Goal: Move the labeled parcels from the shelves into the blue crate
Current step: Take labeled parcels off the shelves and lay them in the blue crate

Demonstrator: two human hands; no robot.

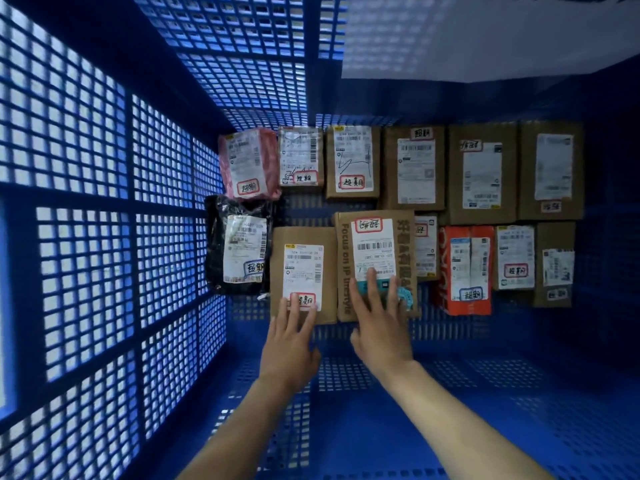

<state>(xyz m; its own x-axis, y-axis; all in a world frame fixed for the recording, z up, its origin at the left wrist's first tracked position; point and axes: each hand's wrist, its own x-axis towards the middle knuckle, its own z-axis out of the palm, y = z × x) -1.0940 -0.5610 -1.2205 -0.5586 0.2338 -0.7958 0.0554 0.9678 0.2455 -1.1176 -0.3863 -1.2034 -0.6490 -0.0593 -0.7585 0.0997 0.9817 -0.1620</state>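
Cardboard under both palms: my left hand [289,336] and right hand [379,320] lie flat, fingers spread, grasping nothing, on two boxes [304,271] on the blue crate [485,393] floor. Pushing could ride the printed box [375,265] onto its neighbour.

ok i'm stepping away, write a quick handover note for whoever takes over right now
Left hand: open, fingers flat on the plain brown box on the blue crate floor.
Right hand: open, fingers flat on the printed brown box right beside it.
Nothing is gripped.
Done: about a dozen labeled parcels lie label-up in two rows at the far end of the crate, among them a pink bag, a black bag and an orange box.
Left: the near half of the floor is bare. The shelves are out of view, so I cannot tell how many parcels remain.
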